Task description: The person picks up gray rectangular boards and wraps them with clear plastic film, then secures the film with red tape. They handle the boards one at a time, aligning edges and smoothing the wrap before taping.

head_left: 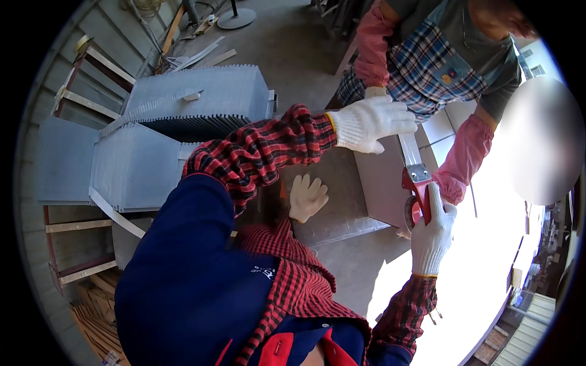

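Red tape gun (422, 200) sat by the board's (379, 177) right edge, wrapped snugly in the right hand (433, 232), long axis and clear strip (408, 148) pointing forward toward the flat, open left hand (370, 124), couldn't tell if that touched tape.

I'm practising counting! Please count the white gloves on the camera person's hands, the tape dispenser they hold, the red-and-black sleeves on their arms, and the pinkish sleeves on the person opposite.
White gloves: 2
Tape dispenser: 1
Red-and-black sleeves: 2
Pinkish sleeves: 2
Total: 7
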`<state>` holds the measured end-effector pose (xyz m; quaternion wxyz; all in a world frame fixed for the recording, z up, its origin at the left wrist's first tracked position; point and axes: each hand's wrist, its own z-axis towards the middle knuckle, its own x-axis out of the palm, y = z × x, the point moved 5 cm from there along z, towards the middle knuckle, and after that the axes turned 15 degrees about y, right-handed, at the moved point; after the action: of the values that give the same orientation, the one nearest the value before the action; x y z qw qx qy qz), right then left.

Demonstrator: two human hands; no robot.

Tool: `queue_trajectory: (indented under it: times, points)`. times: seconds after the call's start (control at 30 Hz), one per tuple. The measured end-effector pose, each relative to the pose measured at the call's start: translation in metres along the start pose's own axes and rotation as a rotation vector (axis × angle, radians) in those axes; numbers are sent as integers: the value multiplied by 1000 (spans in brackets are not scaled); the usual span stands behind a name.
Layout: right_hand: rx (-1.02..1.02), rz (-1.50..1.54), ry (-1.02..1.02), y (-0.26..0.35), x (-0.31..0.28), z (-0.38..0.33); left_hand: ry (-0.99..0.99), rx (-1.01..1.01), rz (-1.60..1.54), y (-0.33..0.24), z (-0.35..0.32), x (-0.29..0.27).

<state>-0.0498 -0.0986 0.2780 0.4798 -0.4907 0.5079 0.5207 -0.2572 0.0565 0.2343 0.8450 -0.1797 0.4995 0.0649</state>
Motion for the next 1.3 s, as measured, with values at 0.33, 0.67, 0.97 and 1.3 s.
queue_trajectory:
  times: [0.33,0.67,0.97,1.3]
  points:
    - [51,-91,-48,-60,-12,-124,394,134,67,-31,72,81]
    - [107,-33,-27,-99,-9,-161,380,48,179,-68,87,84]
    - [130,-8,22,-113,42,-183,286,85,44,-129,76,109]
    - [115,-292,389,-90,41,-115,79,-211,-84,-156,86,130]
